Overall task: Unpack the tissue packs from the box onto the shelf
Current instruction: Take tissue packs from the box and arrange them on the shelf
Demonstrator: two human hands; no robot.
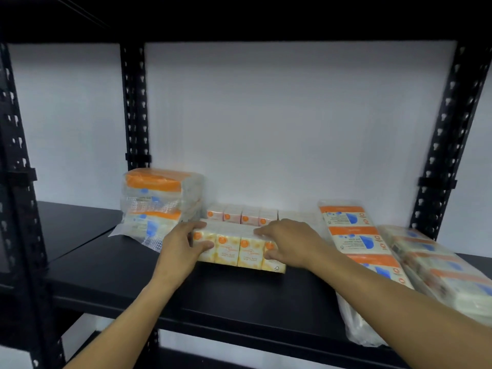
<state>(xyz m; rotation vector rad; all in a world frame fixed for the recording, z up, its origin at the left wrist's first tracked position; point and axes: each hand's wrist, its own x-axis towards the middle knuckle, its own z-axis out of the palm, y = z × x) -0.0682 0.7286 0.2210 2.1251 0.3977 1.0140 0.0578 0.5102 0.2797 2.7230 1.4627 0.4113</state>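
Observation:
A wide cream-and-orange tissue pack (237, 250) rests on the black shelf (239, 296), near its middle. My left hand (183, 247) grips the pack's left end, thumb in front and fingers on top. My right hand (286, 242) holds its right end the same way. A second pack of the same kind (241, 215) stands right behind it against the white back wall. No box is in view.
A stack of orange-and-blue tissue bundles (159, 201) stands at the left. Two long wrapped bundles lie at the right (356, 243), (436, 267), the outer one overhanging the shelf's front edge. Black perforated posts (134, 107), (450, 145) frame the bay.

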